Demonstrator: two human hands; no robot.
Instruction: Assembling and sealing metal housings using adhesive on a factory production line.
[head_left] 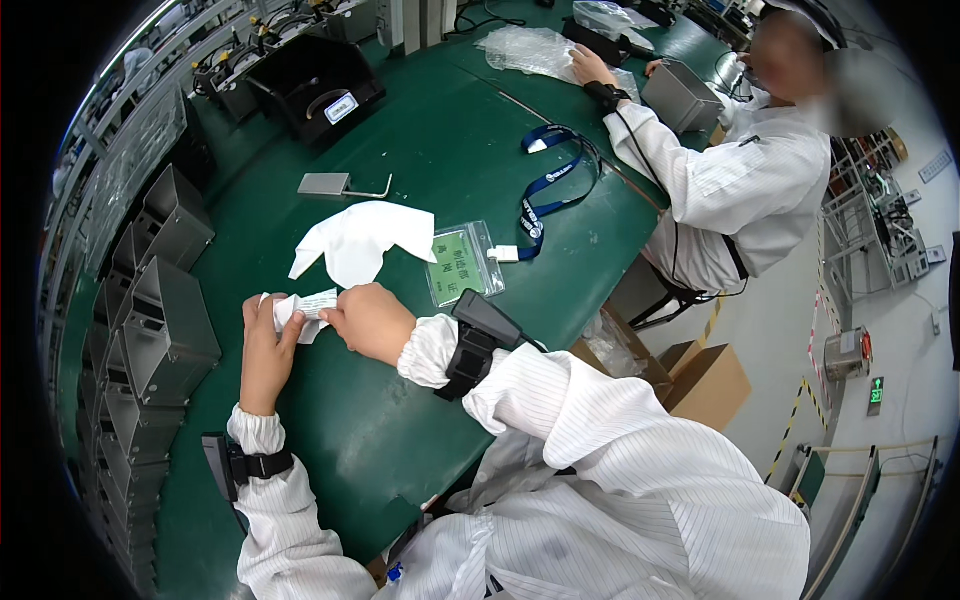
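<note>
Both my hands pinch a small white rolled piece point(322, 301), either paper or cloth, with faint printed lines along it. My left hand point(266, 352) grips its left end, fingers closed. From the other side, the thumb and fingers of my right hand point(372, 322) close on its right end. Just beyond lies a crumpled white sheet or wipe point(368, 240), flat on the green table point(400, 440). A green card in a clear badge holder point(460, 262) rests right of that sheet, attached to a dark blue lanyard point(536, 205). What the rolled piece may contain is hidden.
Farther off lie a flat grey metal piece point(324, 184) and an L-shaped hex key point(375, 190). Grey metal housings point(165, 320) line the left side; a black bin point(312, 85) stands behind. At right, a co-worker point(740, 180) handles a grey box point(682, 97). Cardboard boxes point(710, 385) sit below.
</note>
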